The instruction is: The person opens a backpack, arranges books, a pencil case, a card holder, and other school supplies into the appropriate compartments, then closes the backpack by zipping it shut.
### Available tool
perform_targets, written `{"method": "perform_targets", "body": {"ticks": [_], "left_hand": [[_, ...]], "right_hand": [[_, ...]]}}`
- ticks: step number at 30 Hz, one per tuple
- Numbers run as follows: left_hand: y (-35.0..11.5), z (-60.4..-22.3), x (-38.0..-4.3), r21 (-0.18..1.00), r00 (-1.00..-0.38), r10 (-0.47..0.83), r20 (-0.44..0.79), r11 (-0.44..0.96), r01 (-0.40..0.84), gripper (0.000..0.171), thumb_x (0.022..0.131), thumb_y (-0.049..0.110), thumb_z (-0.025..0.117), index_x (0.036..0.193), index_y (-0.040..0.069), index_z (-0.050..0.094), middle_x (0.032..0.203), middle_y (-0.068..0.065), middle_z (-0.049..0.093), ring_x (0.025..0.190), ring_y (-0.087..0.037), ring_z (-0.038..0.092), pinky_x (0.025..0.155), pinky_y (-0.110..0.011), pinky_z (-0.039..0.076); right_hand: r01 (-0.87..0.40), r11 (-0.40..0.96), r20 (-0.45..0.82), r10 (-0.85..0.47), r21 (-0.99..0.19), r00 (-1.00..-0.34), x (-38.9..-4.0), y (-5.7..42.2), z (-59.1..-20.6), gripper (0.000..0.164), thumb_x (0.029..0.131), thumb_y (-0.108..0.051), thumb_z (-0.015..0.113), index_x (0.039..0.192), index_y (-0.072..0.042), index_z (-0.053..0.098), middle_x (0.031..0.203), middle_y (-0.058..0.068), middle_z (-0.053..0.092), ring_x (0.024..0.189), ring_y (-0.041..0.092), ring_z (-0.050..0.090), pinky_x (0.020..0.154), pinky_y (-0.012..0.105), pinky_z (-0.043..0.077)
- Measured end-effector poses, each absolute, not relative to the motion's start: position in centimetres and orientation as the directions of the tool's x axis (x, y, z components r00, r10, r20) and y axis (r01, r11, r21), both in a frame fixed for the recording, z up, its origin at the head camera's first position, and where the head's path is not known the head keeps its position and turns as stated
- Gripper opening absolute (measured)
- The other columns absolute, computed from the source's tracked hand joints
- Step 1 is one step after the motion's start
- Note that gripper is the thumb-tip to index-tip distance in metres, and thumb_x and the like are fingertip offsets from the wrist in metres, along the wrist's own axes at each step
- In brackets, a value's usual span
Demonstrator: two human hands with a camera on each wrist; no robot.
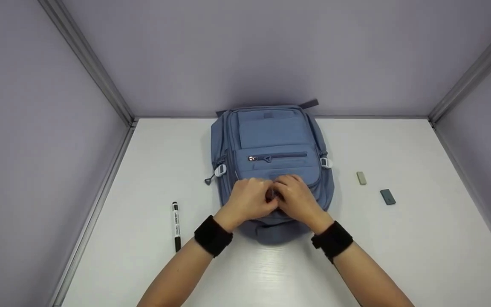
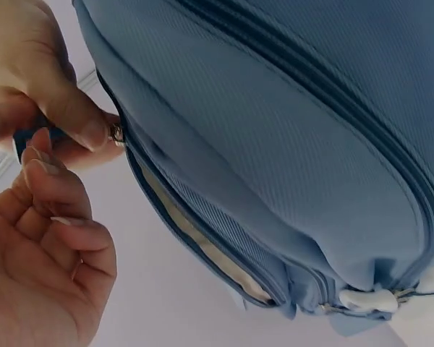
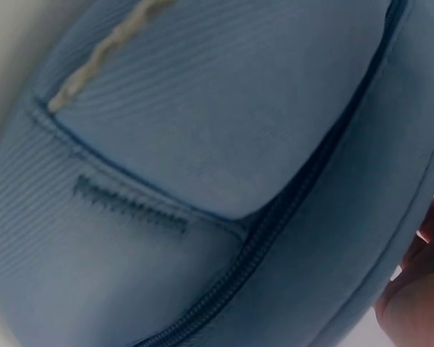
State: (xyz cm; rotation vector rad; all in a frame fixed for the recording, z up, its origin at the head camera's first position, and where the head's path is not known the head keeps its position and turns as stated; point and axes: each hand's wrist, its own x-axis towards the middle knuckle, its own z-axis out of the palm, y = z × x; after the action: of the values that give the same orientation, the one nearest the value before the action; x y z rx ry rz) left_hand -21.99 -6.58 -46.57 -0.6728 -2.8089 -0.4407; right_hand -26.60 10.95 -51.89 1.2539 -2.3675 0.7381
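Note:
A blue backpack (image 1: 275, 132) lies on the white table. At its near end, my left hand (image 1: 249, 198) and right hand (image 1: 298, 200) meet with curled fingers. The left wrist view shows a thumb and finger pinching a zipper pull (image 2: 116, 133) by its metal slider. Curled fingertips of the other hand touch the pull's dark blue tab (image 2: 29, 139). One side of this zipper gapes, baring a cream lining (image 2: 202, 242). In the right wrist view, backpack cloth (image 3: 224, 144) fills most of the picture, with part of a hand at the right edge.
Left of the backpack lies a black-and-white marker (image 1: 176, 226). To the right are a small pale green block (image 1: 361, 178) and a dark green block (image 1: 388, 197). White buckles (image 1: 220, 170) sit on the bag's sides. Grey walls (image 1: 245, 55) enclose the table (image 1: 399, 247).

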Motion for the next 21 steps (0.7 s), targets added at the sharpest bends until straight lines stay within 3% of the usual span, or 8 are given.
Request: {"method": "perform_targets", "body": {"ticks": [3, 5, 10, 13, 21], "left_hand": [[-7.7, -46.9, -22.4, 0.206, -0.854, 0.415, 0.314, 0.848, 0.488, 0.015, 0.076, 0.024, 0.071, 0.086, 0.015, 0.063, 0.076, 0.003, 0.058, 0.065, -0.016, 0.057, 0.058, -0.034, 0.048], [-8.4, -47.3, -22.8, 0.169, -0.847, 0.429, 0.315, 0.853, 0.494, 0.025, 0.075, 0.021, 0.072, 0.099, 0.014, 0.067, 0.09, 0.0, 0.062, 0.082, -0.019, 0.062, 0.073, -0.037, 0.051], [-9.7, -48.2, -23.3, 0.095, -0.868, 0.458, 0.189, 0.872, 0.481, 0.042, 0.086, 0.026, 0.073, 0.125, 0.013, 0.066, 0.129, -0.005, 0.06, 0.124, -0.027, 0.053, 0.104, -0.048, 0.039], [-10.1, -48.4, -23.4, 0.103, -0.882, 0.454, 0.126, 0.879, 0.466, 0.039, 0.091, 0.031, 0.071, 0.126, 0.013, 0.068, 0.14, -0.005, 0.055, 0.131, -0.03, 0.048, 0.106, -0.051, 0.036], [-10.5, -48.6, -23.5, 0.187, -0.885, 0.447, 0.131, 0.865, 0.465, 0.034, 0.091, 0.033, 0.069, 0.118, 0.014, 0.073, 0.138, -0.006, 0.056, 0.127, -0.036, 0.051, 0.104, -0.053, 0.038]], "right_hand": [[-0.83, 0.478, 0.533, -0.64, -0.286, -0.553, -26.7, 11.0, -51.8, 0.009, 0.081, -0.005, 0.074, 0.089, -0.006, 0.07, 0.09, 0.006, 0.065, 0.087, 0.026, 0.062, 0.086, 0.046, 0.047], [-0.828, 0.481, 0.535, -0.636, -0.288, -0.556, -26.7, 11.1, -51.8, 0.006, 0.082, -0.006, 0.073, 0.087, -0.006, 0.07, 0.088, 0.005, 0.065, 0.084, 0.026, 0.062, 0.085, 0.047, 0.047], [-0.825, 0.485, 0.528, -0.638, -0.289, -0.56, -26.6, 11.4, -51.7, 0.004, 0.083, -0.005, 0.071, 0.087, -0.007, 0.071, 0.09, 0.007, 0.066, 0.087, 0.026, 0.063, 0.085, 0.047, 0.047], [-0.824, 0.487, 0.537, -0.63, -0.29, -0.562, -26.5, 11.7, -51.6, 0.002, 0.085, -0.01, 0.075, 0.085, -0.008, 0.073, 0.091, 0.006, 0.066, 0.087, 0.026, 0.063, 0.085, 0.048, 0.046], [-0.825, 0.478, 0.573, -0.601, -0.301, -0.557, -26.4, 13.0, -51.6, 0.006, 0.08, -0.01, 0.08, 0.076, -0.012, 0.076, 0.087, 0.002, 0.064, 0.084, 0.023, 0.062, 0.085, 0.049, 0.045]]}}
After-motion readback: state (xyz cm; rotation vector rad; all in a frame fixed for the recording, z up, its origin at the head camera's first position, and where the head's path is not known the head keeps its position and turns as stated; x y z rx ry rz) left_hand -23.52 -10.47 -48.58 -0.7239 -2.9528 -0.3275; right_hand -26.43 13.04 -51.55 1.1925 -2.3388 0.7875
